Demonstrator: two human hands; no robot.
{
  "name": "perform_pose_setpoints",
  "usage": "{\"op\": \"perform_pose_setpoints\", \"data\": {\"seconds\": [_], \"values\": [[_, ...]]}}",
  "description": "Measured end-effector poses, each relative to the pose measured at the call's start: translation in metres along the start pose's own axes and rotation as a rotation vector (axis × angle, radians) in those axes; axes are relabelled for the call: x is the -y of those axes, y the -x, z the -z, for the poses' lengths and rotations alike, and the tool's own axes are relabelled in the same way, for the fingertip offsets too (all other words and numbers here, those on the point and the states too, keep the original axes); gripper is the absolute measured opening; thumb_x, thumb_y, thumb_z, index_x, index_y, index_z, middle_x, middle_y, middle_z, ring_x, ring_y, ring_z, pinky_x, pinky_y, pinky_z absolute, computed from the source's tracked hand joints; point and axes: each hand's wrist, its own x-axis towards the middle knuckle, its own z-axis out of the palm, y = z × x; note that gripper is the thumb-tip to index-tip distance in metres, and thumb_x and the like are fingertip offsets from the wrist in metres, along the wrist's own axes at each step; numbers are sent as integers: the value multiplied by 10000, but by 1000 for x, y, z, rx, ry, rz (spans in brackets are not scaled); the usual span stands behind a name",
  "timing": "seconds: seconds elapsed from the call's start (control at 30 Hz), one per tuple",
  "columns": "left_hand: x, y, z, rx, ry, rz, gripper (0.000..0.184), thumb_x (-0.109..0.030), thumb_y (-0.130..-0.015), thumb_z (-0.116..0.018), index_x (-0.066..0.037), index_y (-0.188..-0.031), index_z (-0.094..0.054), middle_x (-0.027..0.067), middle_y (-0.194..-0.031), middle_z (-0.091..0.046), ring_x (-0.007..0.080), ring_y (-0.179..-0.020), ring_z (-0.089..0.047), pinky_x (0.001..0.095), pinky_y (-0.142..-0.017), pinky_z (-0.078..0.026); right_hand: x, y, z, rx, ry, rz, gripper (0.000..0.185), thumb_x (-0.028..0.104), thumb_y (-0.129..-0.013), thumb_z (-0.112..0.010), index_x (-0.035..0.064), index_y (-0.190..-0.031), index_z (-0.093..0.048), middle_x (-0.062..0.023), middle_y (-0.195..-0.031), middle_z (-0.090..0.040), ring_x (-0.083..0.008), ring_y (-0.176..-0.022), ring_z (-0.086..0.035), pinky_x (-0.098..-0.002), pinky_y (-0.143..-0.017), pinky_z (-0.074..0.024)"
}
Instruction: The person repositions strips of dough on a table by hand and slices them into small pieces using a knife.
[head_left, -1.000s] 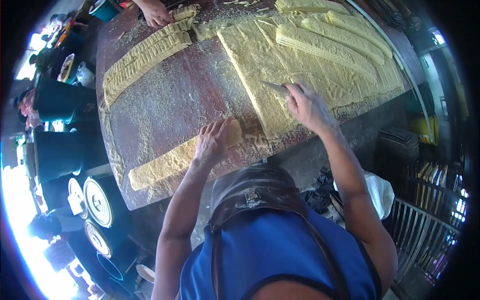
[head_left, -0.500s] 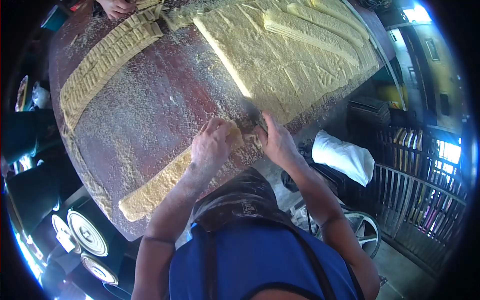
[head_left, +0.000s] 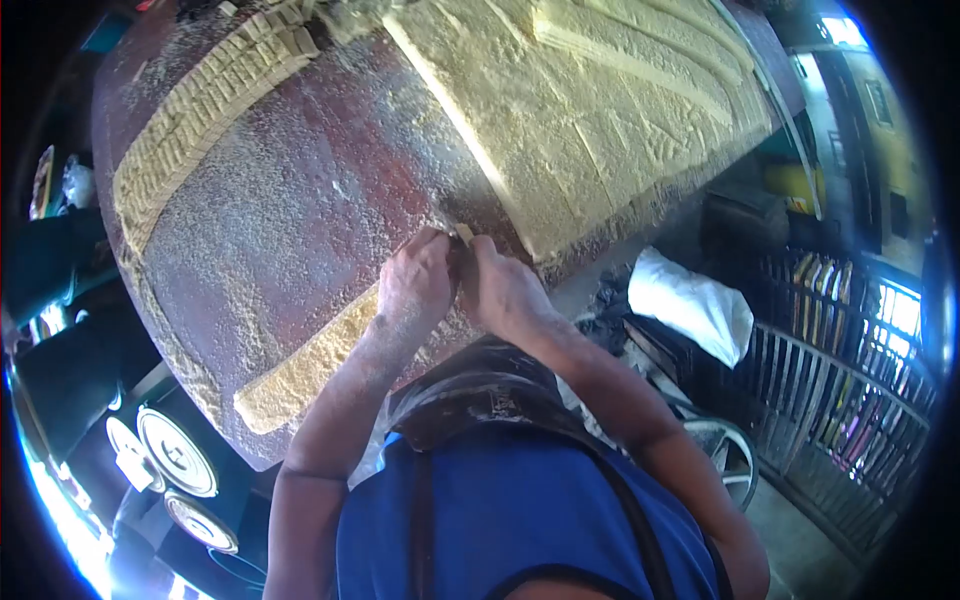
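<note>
A long, flat strip of crumb-covered yellow dough (head_left: pixel 315 362) lies along the near edge of the dusted table. My left hand (head_left: pixel 415 280) is closed over its right end, fingers bent and pressing down. Close against it is my right hand (head_left: pixel 505 290), curled round a knife whose dark blade is mostly hidden between the hands. A small pale piece (head_left: pixel 464 234) shows at my right fingertips; I cannot tell exactly what it is. Beyond my hands spreads a large yellow dough sheet (head_left: pixel 530 130) with scored lines.
Rows of small cut dough pieces (head_left: pixel 205 120) curve along the table's left side. Long stacked strips (head_left: pixel 630 60) rest on the sheet. Loose crumbs dust the reddish table (head_left: pixel 350 170). A white sack (head_left: pixel 690 305) stands at right, round lidded tins (head_left: pixel 178 452) at lower left.
My right hand has moved left, from beside the sheet's corner to against my left hand, bringing the knife over the strip's end. Another person's hand at the upper left has left the view.
</note>
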Motion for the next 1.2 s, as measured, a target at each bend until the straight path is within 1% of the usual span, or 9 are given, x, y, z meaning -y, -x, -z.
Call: {"op": "perform_pose_setpoints", "data": {"seconds": [0.23,0.4,0.47,0.6,0.7,0.9,0.97,1.07,1.2], "values": [[-5,4,-5,-124,45,93,250,-244,-856,-748,-90,-1048,-706,105,-1008,-698,272,-886,-709,383,-799,-575,-49,7,57,-79,-354,188,264,194,-980,-568,-15,-1104,-464,-240,-778,-667,-343,-569,-677,-424,-454,-535],[-63,-26,3,25,-99,573,447,-488,-837,-753,-79,-1014,-734,102,-935,-726,262,-868,-713,403,-809,-575,-104,11,126,-192,-322,205,285,237,-994,-572,-22,-1068,-480,-242,-762,-637,-421,-693,-674,-460,-572,-522],[-55,-47,-17,163,-539,454,465,-498,-798,-786,-77,-990,-735,117,-964,-733,262,-883,-711,406,-819,-573,-117,13,140,-247,-265,276,302,252,-987,-588,-20,-1057,-477,-249,-779,-629,-451,-749,-663,-474,-615,-507],[-39,-64,-32,47,-553,413,382,-383,-760,-829,-71,-957,-732,106,-961,-734,268,-916,-706,419,-843,-565,-142,24,152,-252,-330,330,324,266,-966,-622,-17,-1034,-480,-258,-781,-610,-466,-754,-646,-477,-616,-481],[-32,-69,-32,80,-513,326,177,-189,-864,-640,-89,-978,-731,133,-977,-737,272,-950,-713,405,-854,-551,-153,35,152,-240,-340,296,320,255,-962,-624,-22,-1031,-480,-264,-763,-591,-460,-732,-638,-472,-611,-469],[-48,-132,41,-28,104,264,202,-246,-907,-703,-68,-1002,-696,91,-982,-725,165,-833,-681,341,-761,-595,-168,55,141,-263,-446,276,310,247,-961,-623,-19,-1036,-481,-235,-750,-594,-425,-712,-634,-451,-618,-463],[-101,-160,86,-275,323,385,283,-286,-898,-734,-57,-1047,-656,139,-1071,-711,168,-838,-665,340,-817,-585,-159,62,135,-271,-468,260,311,249,-963,-622,-15,-1049,-482,-227,-759,-606,-416,-722,-642,-443,-627,-469],[-97,-198,99,-676,510,-55,648,-357,-837,-791,-29,-1337,-538,161,-1314,-616,264,-1159,-637,389,-919,-553,-136,64,123,-192,-375,204,304,254,-973,-607,0,-1097,-495,-228,-803,-637,-412,-774,-671,-438,-658,-491],[-81,-144,87,-519,421,-120,666,-298,-834,-796,-13,-1375,-534,158,-1296,-640,297,-1198,-626,402,-940,-554,-85,70,84,-244,-206,294,297,240,-984,-579,14,-1158,-496,-250,-850,-661,-431,-806,-674,-480,-670,-511]]}}
